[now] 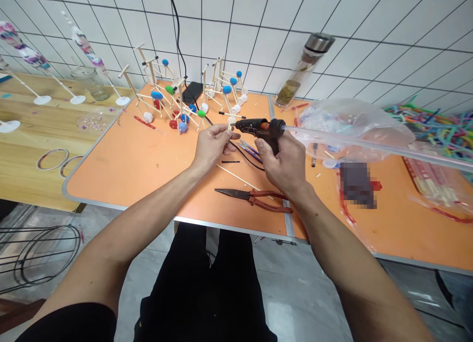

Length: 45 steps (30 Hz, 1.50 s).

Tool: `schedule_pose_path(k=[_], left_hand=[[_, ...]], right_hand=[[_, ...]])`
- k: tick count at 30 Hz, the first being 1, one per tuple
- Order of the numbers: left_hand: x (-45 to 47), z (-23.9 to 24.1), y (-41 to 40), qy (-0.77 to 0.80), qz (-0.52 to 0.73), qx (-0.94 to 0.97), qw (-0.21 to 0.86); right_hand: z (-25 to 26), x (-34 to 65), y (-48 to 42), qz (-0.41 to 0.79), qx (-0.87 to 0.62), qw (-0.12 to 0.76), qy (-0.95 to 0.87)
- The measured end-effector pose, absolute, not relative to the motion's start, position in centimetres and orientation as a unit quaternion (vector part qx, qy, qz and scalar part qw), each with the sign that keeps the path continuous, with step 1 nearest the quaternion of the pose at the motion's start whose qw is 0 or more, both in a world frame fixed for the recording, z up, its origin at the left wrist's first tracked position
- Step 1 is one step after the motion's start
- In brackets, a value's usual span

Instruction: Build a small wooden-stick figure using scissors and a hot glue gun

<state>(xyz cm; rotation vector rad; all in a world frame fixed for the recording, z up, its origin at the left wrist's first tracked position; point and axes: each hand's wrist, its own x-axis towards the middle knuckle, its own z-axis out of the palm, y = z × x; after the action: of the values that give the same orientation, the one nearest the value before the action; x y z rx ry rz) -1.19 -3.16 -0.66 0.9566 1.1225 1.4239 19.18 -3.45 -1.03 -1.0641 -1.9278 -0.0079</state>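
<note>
My right hand (286,157) is wrapped round a black hot glue gun (260,128), with a long clear glue stick (362,142) running out of its back to the right. The gun's nozzle points left at the fingers of my left hand (214,142). Those fingers pinch a small pale wooden stick piece (230,121); a thin dark-tipped crosspiece (232,115) shows just above it. Below my hands lie blue-handled scissors (250,150), a thin wooden stick (240,177) and pliers with red handles (254,199).
Several stick models with coloured balls (173,103) stand at the back left, near a black phone (191,92). A glass tea bottle (303,71) stands by the tiled wall. Plastic bags (354,125) and colourful pipe cleaners (439,130) lie right. A black cable (179,31) crosses the orange table (129,169).
</note>
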Motion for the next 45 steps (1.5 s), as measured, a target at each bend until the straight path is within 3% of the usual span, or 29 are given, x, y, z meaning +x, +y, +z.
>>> schedule_pose_path(k=[45], left_hand=[[-1.36,-0.95,-2.84,0.456,0.605,0.357,0.547]], right_hand=[[-1.10,19.69,-3.00,0.004,-0.437,0.501,-0.747]])
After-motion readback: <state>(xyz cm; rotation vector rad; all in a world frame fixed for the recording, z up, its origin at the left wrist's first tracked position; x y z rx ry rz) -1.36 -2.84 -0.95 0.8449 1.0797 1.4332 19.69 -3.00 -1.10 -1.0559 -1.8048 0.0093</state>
